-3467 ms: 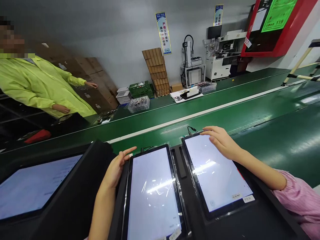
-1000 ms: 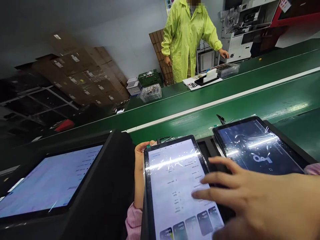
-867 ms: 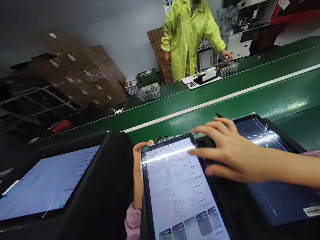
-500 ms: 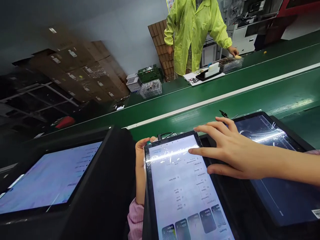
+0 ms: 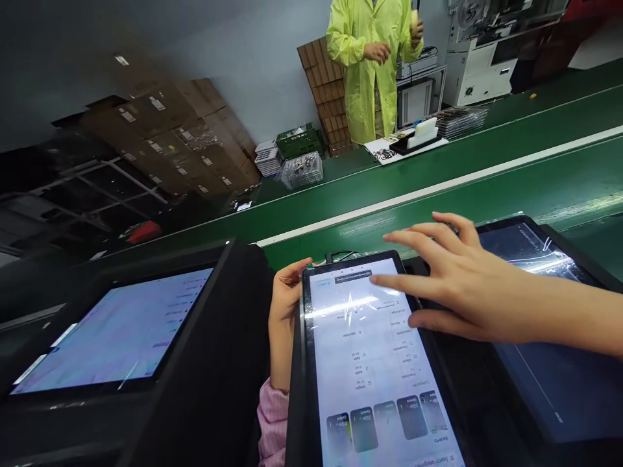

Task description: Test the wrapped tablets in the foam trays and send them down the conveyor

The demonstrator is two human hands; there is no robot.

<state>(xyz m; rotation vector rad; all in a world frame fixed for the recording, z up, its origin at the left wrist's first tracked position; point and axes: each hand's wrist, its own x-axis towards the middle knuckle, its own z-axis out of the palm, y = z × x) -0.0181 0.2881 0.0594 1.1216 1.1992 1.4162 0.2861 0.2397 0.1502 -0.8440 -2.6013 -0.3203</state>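
Observation:
A tablet point(image 5: 379, 363) with a lit white screen is in front of me, its text upside down from my side. My left hand point(image 5: 287, 295) grips its left edge near the far corner, with some fingers hidden behind it. My right hand point(image 5: 448, 279) is over the tablet's far right part with its fingers spread. Its index fingertip is at the screen, beside a small dark message bar point(image 5: 353, 277); whether it touches the glass I cannot tell. A cable point(image 5: 335, 257) sits at the tablet's far edge.
A second tablet point(image 5: 549, 376) with a dark screen lies right, partly under my forearm. Another lit tablet point(image 5: 121, 331) rests in a black holder point(image 5: 209, 363) at left. Beyond the green conveyor point(image 5: 467, 188), a person in a yellow coat point(image 5: 370, 84) stands near stacked clear trays point(image 5: 460, 122).
The dark message bar has appeared on the tablet's screen. The person opposite has raised a pale yellow item off the stacked trays. My view has shifted slightly; my left hand stays on the edge.

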